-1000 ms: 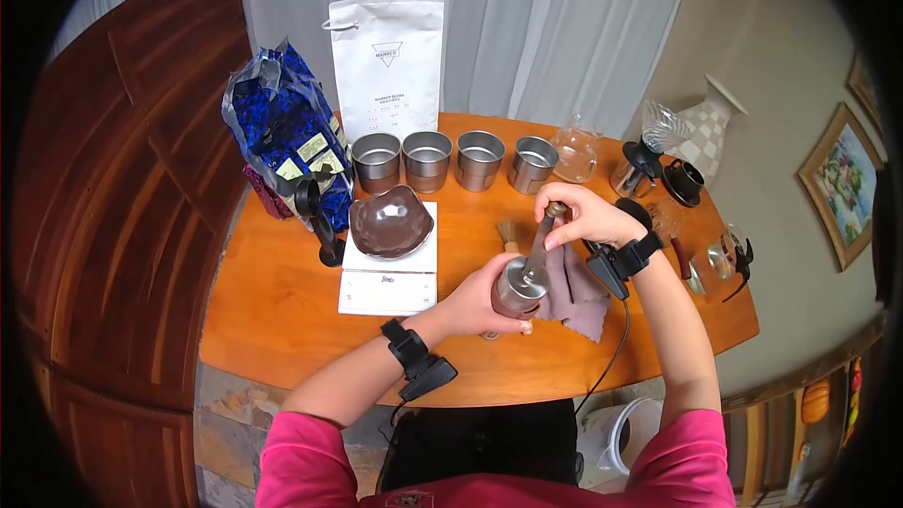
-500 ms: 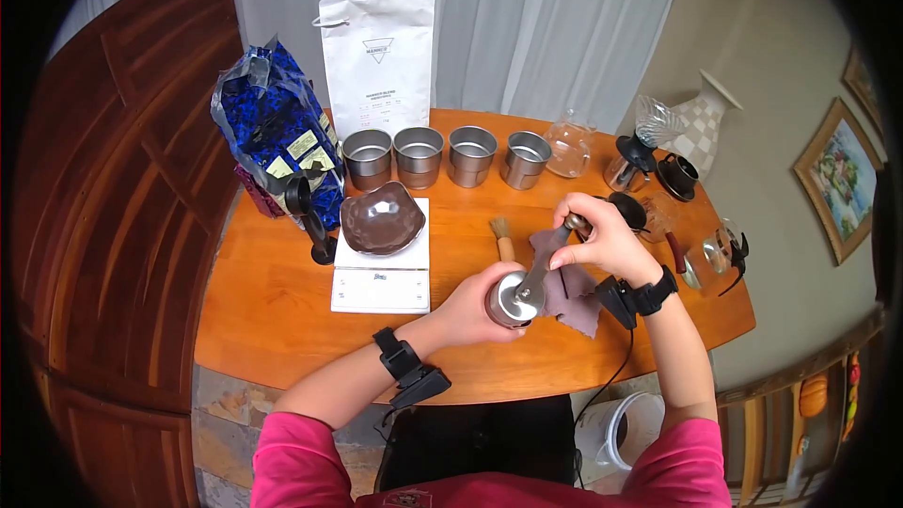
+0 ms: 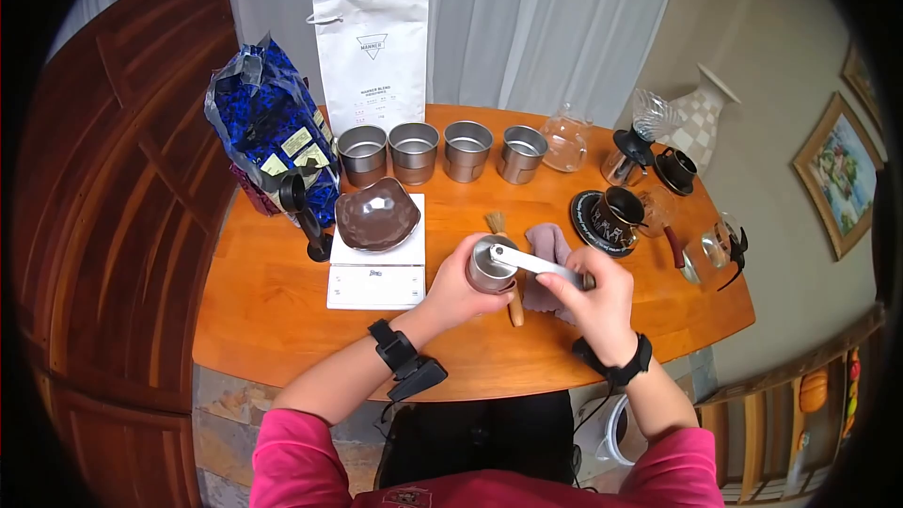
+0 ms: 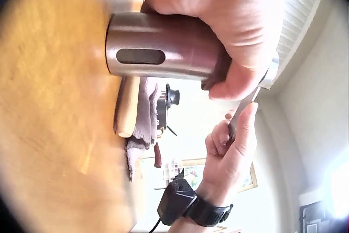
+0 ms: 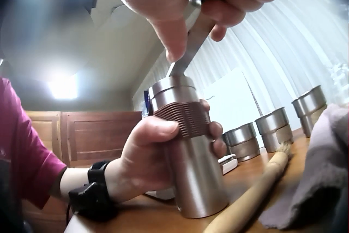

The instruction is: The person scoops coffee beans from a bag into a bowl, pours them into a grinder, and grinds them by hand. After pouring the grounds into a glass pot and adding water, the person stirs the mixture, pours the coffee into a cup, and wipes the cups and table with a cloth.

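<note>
A steel hand coffee grinder (image 3: 486,275) with a brown ribbed band stands almost upright just above the front of the table. My left hand (image 3: 450,290) wraps round its body, thumb across the band in the right wrist view. My right hand (image 3: 609,306) holds the knob end of the crank (image 3: 534,263), its thumb along the flat metal arm. The crank points right and slightly toward me. A slot (image 4: 140,56) shows in the grinder's side in the left wrist view. Right behind the grinder lies a wooden-handled brush (image 3: 515,309), beside a mauve cloth (image 3: 547,243).
A brown bowl (image 3: 378,214) sits on a white scale (image 3: 376,290) at left. Several steel cups (image 3: 467,166) line the back, before a white bag (image 3: 372,66) and a blue bag (image 3: 273,122). At right are a dark cup on a saucer (image 3: 588,216) and glassware (image 3: 564,143).
The crank has swung round from pointing away and right to pointing right and slightly toward me, my right hand moving with its knob. The left hand and grinder have shifted a little left.
</note>
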